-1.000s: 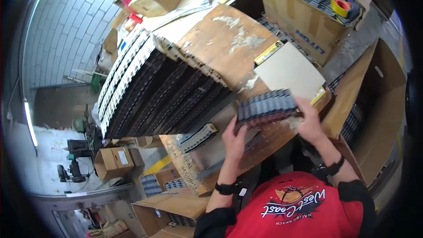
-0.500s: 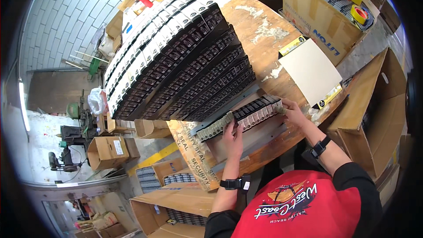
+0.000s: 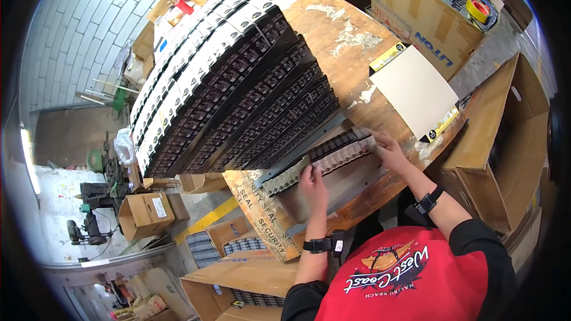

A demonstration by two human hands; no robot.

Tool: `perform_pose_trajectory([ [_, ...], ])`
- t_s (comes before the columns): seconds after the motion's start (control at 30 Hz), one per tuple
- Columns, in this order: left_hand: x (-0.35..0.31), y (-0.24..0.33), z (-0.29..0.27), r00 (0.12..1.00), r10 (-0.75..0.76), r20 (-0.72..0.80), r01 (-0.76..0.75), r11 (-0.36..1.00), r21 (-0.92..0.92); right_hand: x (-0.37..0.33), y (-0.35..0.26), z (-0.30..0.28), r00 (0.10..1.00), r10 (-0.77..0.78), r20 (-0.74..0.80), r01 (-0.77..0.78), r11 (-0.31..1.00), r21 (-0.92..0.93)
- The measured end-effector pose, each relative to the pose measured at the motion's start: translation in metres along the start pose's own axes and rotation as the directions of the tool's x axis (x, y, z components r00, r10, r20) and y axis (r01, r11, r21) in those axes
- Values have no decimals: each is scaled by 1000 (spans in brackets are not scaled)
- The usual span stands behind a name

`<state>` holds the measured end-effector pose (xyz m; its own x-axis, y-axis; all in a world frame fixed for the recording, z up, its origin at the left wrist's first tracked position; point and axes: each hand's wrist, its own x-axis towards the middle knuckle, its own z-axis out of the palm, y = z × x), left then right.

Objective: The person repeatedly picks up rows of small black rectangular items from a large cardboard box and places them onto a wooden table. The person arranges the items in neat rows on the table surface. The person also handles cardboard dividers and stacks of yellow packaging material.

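Observation:
My left hand (image 3: 313, 185) and my right hand (image 3: 390, 151) grip a row of small black-and-white boxes (image 3: 342, 153) from its two ends, with fingers pressed against the end boxes. Beside my left fingers, a shorter run of similar boxes (image 3: 281, 183) continues the line to the left. Both lie at a grey metal tray or frame (image 3: 351, 185) on the wooden table, its exact shape partly hidden. Just beyond rises a big stack of the same boxes (image 3: 238, 77), in several tiers of tight rows. Black bands with devices circle both my wrists.
On the wooden table (image 3: 321, 30), a pale flat board (image 3: 414, 92) with yellow-and-black ends lies at the right. Open cardboard boxes stand at right (image 3: 505, 148) and lower left (image 3: 238, 273). A taped carton (image 3: 416, 18) at the far right bears tape rolls (image 3: 477, 7).
The view has shifted slightly. Both hands keep hold of the box row, whose left end now sits more evenly against the shorter run; a dark box tilted there earlier no longer stands out.

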<state>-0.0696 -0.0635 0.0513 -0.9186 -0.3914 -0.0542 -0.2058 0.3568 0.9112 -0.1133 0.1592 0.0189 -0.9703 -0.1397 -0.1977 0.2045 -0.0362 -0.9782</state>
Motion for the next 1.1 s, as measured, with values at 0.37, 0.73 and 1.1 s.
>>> perform_pose_trajectory([
  [0.37, 23, -34, 4, 990, 127, -68, -111, 974, 197, 40, -22, 0, 980, 63, 189, 64, 800, -597],
  [0.73, 31, 8, -3, 912, 35, 409, -333, 646, 687, 58, -30, -22, 861, 202, 466, 110, 821, -560],
  [1.1, 46, 7, 14, 943, -41, 329, -285, 404, 869, 48, -22, 18, 997, -16, 78, 78, 352, -933],
])
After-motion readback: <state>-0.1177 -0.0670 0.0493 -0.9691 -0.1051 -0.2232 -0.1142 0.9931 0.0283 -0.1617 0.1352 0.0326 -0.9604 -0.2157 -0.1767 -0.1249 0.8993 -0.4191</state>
